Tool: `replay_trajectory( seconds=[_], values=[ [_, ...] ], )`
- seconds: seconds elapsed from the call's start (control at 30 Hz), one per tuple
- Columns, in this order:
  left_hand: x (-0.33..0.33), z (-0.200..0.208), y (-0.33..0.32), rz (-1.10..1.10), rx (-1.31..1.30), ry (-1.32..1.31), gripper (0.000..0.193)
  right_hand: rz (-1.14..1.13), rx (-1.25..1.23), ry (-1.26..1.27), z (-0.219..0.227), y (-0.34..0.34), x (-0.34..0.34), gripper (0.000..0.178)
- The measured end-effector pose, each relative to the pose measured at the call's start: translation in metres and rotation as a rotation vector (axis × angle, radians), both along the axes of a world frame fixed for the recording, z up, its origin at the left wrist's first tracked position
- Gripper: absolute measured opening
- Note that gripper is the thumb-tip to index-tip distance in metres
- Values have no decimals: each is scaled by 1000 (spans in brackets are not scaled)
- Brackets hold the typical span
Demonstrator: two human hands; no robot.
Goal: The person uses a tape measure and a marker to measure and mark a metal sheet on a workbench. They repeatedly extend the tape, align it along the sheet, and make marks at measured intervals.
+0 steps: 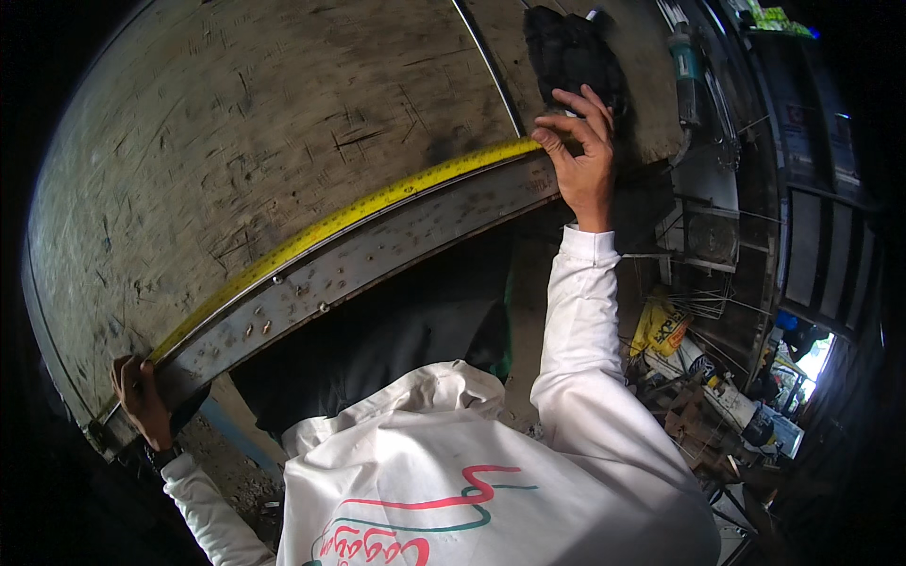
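A yellow tape measure blade (359, 209) is stretched along the front edge of a worn wooden worktop (208, 123), beside a thin metal rod (247, 289). My left hand (143, 404) is closed at the blade's left end, fingers curled at the worktop's edge. At the other end, my right hand (583, 156) pinches the blade between thumb and forefinger, its other fingers raised. The tape's case cannot be made out. Below the blade runs a grey metal edge strip (377, 253) spotted with small lumps.
A second metal rod (489, 71) lies across the worktop. Near my right fingers is a black cloth-like bundle (571, 57). A teal and grey power tool (687, 75) is at the right edge. Lower right, a yellow bag (659, 325) and scrap metal (703, 420) clutter the floor.
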State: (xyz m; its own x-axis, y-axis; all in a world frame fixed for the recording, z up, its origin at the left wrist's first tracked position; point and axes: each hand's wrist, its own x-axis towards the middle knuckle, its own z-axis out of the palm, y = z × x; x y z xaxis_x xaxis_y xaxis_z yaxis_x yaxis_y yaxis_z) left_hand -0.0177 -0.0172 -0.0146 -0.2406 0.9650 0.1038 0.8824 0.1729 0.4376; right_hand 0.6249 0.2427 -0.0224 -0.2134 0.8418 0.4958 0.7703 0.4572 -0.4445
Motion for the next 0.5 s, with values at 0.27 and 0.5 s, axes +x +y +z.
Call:
replay_trajectory(
  seconds=[0.27, 0.5],
  values=[
    [-2, -1, -2, -14, 26, 1, 10, -3, 31, 134, 4, -9, 5, 25],
    [-2, -1, -2, -33, 32, 80, 11, -202, 106, 295, -4, -43, 3, 16]
  ],
)
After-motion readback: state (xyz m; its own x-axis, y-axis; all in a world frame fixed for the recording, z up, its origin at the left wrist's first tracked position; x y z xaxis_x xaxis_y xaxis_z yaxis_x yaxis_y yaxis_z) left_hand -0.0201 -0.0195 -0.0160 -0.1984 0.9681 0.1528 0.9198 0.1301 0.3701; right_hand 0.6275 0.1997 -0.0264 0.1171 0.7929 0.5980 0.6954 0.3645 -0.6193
